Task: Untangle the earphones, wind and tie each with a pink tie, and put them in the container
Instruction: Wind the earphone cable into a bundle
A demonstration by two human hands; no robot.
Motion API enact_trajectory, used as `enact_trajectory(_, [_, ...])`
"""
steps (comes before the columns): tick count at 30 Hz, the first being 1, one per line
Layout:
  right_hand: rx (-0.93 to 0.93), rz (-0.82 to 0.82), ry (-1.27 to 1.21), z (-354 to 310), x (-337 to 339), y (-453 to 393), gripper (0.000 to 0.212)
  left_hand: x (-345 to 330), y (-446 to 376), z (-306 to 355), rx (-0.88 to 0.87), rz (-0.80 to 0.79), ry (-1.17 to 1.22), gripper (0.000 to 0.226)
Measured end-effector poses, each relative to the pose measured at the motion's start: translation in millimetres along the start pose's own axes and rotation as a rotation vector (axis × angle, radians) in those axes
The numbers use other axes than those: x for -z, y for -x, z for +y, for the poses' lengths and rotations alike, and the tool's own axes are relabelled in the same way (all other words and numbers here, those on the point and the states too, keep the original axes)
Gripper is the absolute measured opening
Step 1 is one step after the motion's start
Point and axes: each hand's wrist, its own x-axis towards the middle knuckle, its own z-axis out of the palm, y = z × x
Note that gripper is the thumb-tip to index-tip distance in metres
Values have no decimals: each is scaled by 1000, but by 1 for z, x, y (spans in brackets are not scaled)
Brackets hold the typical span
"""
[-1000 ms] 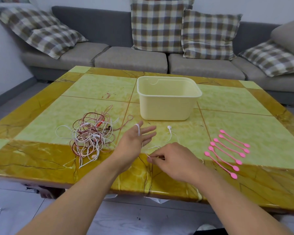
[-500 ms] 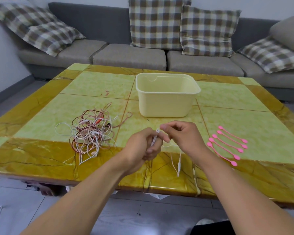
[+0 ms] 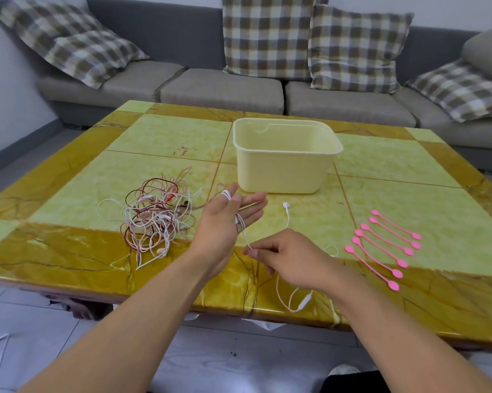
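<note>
Winding is under way: the left hand is spread flat, fingers straight, palm turned inward, with a thin white earphone cord looped several turns round its thumb and running down across the palm. That glossy, rubbery cord stretches taut to the right hand, whose curled thumb and forefinger pinch it just above the table's near edge. Past the pinch the cord trails loose in a slack loop over the near edge, carrying a small oblong inline remote, and one white earbud lies on the table between the hands and the container.

That container is a pale yellow plastic tub, rectangular with rounded corners and a rolled rim, smooth and matte, sitting mid-table, beyond the left hand's fingertips. The tabletop is polished marble-look tile, light green squares framed in veined amber, shiny at the near lip. Left of the left hand sits the tangled earphones, a wiry nest of white, pinkish and dark red cords. Right of the right hand, well apart from the tub, lie six pink ties, slim strips with round paddle ends, laid parallel on a slant. Open green tile stretches beyond the ties and behind the tangle. A grey sofa with four checked cushions lines the far side.
</note>
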Motion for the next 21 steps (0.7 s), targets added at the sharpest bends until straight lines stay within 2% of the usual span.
enact_trajectory(2, [20,-27,52,-2,1,3,26,-1,-1,-2,-38,13,-121,30])
enact_trajectory(4, [36,-38,49,-4,5,7,22,1,-3,-9,-78,22,-351,33])
enact_trajectory(8, [33,-37,17,-7,17,14,24,9,-4,-22,-56,-144,-952,35])
enact_trajectory(10, [21,-28,-57,-6,25,16,26,10,-1,-21,37,-203,-1023,35])
enact_trajectory(13, [20,79,-229,-2,35,16,29,7,4,-10,171,-269,-889,59])
enact_trajectory(16, [15,269,-383,4,41,13,30,5,5,-1,393,-450,-489,75])
enact_trajectory(18, [-1,346,-400,7,41,8,28,0,9,6,460,-546,-262,64])
enact_trajectory(21, [-6,248,-383,7,35,4,30,-9,13,14,400,-547,-25,46])
